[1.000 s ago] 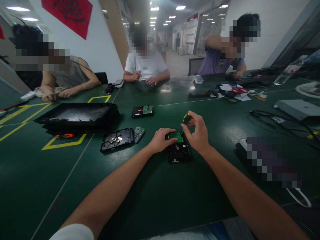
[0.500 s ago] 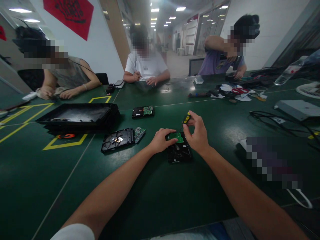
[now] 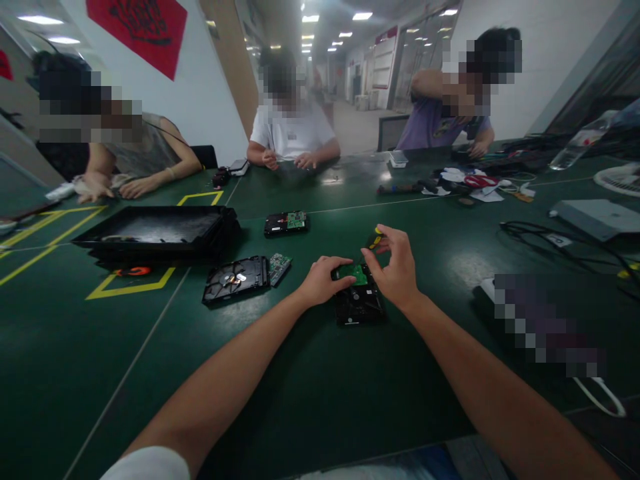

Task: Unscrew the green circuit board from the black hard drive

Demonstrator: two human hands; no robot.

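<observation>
- Green table (image 3: 310, 413) fills the view, with co-workers seated along its twelve o'clock side.
- Black tray (image 3: 155, 230) at ten o'clock, and an opened drive (image 3: 235, 279) at nine o'clock of the hands.
- Dead centre is the hard drive (image 3: 359, 307), long axis running twelve to six, circuit board (image 3: 356, 272) at its far end.
- Left hand (image 3: 320, 280) clamps the drive's nine o'clock edge, thumb on the board.
- Right hand (image 3: 397, 270) pinches the screwdriver (image 3: 374, 239), handle tilted toward one o'clock above the board, tip hidden.

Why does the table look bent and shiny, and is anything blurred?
Head view: the wide lens bows the table lines; ceiling lights glare off the black tray; the hard drive under the left hand is dim; the screwdriver in the right hand looks soft.
</observation>
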